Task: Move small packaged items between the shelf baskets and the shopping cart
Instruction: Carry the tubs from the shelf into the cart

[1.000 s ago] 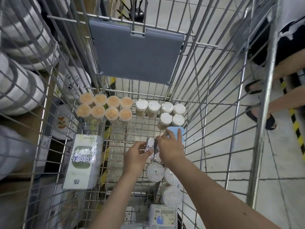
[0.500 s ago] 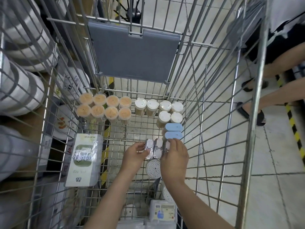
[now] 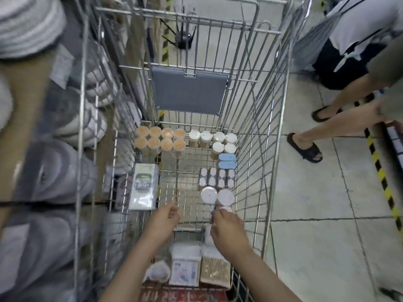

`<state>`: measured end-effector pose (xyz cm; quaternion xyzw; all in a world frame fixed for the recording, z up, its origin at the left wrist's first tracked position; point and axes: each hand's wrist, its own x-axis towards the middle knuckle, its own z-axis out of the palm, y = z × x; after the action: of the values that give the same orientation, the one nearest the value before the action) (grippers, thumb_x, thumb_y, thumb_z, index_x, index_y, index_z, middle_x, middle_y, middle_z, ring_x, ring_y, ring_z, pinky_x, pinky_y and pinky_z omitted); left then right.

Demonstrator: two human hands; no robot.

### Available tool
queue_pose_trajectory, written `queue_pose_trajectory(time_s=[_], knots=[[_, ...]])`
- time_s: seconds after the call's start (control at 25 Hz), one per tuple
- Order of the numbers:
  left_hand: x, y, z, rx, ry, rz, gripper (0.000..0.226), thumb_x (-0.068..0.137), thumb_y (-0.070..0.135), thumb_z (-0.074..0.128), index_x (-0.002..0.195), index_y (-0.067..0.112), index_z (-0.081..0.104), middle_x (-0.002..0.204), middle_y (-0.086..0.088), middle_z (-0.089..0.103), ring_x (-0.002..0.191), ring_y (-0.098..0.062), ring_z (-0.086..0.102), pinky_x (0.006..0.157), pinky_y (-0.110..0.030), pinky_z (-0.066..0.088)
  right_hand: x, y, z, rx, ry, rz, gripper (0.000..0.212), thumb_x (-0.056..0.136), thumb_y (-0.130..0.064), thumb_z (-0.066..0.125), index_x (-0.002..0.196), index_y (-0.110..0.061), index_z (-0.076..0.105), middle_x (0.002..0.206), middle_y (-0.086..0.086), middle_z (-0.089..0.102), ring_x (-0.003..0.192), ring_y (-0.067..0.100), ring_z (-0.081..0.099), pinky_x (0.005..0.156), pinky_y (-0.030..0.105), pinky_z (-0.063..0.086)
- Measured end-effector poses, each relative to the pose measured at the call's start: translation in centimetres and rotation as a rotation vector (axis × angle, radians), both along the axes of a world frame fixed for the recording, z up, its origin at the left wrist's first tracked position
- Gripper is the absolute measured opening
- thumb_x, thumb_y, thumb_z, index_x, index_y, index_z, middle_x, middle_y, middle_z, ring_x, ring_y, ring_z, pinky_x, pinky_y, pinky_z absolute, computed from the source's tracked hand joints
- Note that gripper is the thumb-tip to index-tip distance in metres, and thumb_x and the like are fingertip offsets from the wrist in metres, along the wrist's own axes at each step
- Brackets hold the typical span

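The shopping cart [image 3: 270, 131] fills the view and serves as the landmark; against its far wall stand eight orange-capped tubs [image 3: 160, 139] and, to their right, six white-capped jars [image 3: 214, 140]. Along its left wall lies a green-and-white wrapped pack [image 3: 143, 187], its print too blurred to read. Down the right wall, nearer than the jars, come two blue cases [image 3: 226, 161], then a row of small silver-white packets [image 3: 217, 179], then two round white lids [image 3: 217, 196]. A moment ago both hands were at that packet row, squaring it up; now the row stands alone, four across, and both hands have drawn back toward the cart's near end. That reads as the packets being placed and the next item being sought. The left hand [image 3: 162, 223] hangs over the bare wire floor, fingers loosely curled and holding nothing. The right hand [image 3: 229, 231] is just short of the round lids, fingertips drawn together; whether it pinches anything, I cannot tell. At the cart's near wall sit a labelled flat pack [image 3: 185, 270] and a packet of thin sticks [image 3: 214, 270], no writing legible
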<state>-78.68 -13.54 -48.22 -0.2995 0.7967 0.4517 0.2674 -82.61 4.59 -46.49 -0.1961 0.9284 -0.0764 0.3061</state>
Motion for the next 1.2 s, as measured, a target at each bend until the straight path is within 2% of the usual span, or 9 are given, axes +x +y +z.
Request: queue_pose_trajectory(time_s=[0.2,0.28,0.4,0.6,0.72,0.84,0.92,1.04,1.2], knots=[[7.5,0.2,10.2,-0.139,0.043,-0.097,0.028,0.094,0.022,0.056,0.121,0.015,0.059,0.117,0.001,0.064,0.107,-0.015,0.06,0.09,-0.028,0.047,4.5,2.5,9.0,-0.118,-0.08,0.034,0.039,0.098,-0.028,0.042,0.136,-0.021,0.042,0.134,0.0,0.051,0.118,0.021,0.051,0.099,0.033,0.039],[10.5,1.2,13.6,-0.163,0.063,-0.071,0.033,0.093,0.024,0.058,0.125,0.018,0.057,0.121,0.004,0.062,0.109,-0.013,0.059,0.094,-0.028,0.046,6.1,3.6,11.6,-0.199,-0.111,0.001,0.037,0.098,-0.03,0.043,0.134,-0.021,0.045,0.135,-0.001,0.051,0.119,0.019,0.051,0.098,0.031,0.041],[15.1,3.2,18.6,-0.221,0.143,0.036,0.034,0.092,0.026,0.057,0.125,0.019,0.057,0.121,0.003,0.063,0.108,-0.011,0.058,0.091,-0.024,0.045,8.2,4.9,14.8,-0.25,-0.149,0.127,0.037,0.098,-0.032,0.044,0.133,-0.02,0.047,0.136,-0.002,0.052,0.123,0.015,0.049,0.101,0.027,0.038],[25.7,9.6,24.4,-0.33,0.228,0.505,0.025,0.091,0.031,0.058,0.116,0.032,0.059,0.109,0.013,0.064,0.103,-0.006,0.059,0.088,-0.025,0.047,10.0,5.4,19.5,-0.282,-0.17,0.504,0.036,0.099,-0.033,0.044,0.133,-0.021,0.047,0.135,-0.004,0.054,0.123,0.014,0.05,0.097,0.027,0.039],[32.6,15.2,26.1,-0.394,0.243,0.791,0.024,0.09,0.03,0.06,0.114,0.03,0.061,0.112,0.013,0.062,0.105,-0.005,0.059,0.092,-0.025,0.047,12.0,5.5,21.6,-0.3,-0.187,0.698,0.036,0.1,-0.033,0.042,0.134,-0.023,0.045,0.134,-0.004,0.055,0.12,0.015,0.052,0.089,0.026,0.04],[39.7,21.6,27.5,-0.438,0.276,1.038,0.019,0.09,0.021,0.062,0.102,0.035,0.059,0.107,0.011,0.063,0.098,0.004,0.06,0.088,-0.016,0.046,16.0,5.6,23.5,-0.32,-0.198,0.894,0.033,0.099,-0.03,0.045,0.131,-0.022,0.05,0.128,-0.003,0.058,0.118,0.016,0.054,0.087,0.025,0.041],[43.9,25.7,28.5,-0.447,0.269,1.182,0.019,0.091,0.024,0.061,0.105,0.037,0.058,0.109,0.015,0.062,0.096,0.009,0.059,0.087,-0.013,0.045,19.3,6.0,24.4,-0.351,-0.235,1.025,0.028,0.098,-0.028,0.047,0.125,-0.024,0.052,0.119,-0.003,0.061,0.112,0.016,0.057,0.085,0.025,0.044],[49.4,30.8,29.8,-0.496,0.21,1.386,0.02,0.091,0.03,0.06,0.111,0.034,0.057,0.109,0.019,0.061,0.103,-0.003,0.059,0.091,-0.025,0.048,24.5,6.6,25.4,-0.369,-0.271,1.193,0.03,0.098,-0.031,0.048,0.126,-0.025,0.051,0.121,-0.006,0.061,0.111,0.011,0.057,0.087,0.022,0.045],[55.4,35.8,31.3,-0.517,0.217,1.598,0.017,0.09,0.023,0.061,0.104,0.033,0.057,0.104,0.014,0.065,0.101,-0.006,0.061,0.092,-0.028,0.048,32.2,7.0,27.2,-0.332,-0.346,1.32,0.033,0.099,-0.03,0.046,0.131,-0.025,0.049,0.126,-0.008,0.058,0.113,0.007,0.055,0.088,0.019,0.044]])
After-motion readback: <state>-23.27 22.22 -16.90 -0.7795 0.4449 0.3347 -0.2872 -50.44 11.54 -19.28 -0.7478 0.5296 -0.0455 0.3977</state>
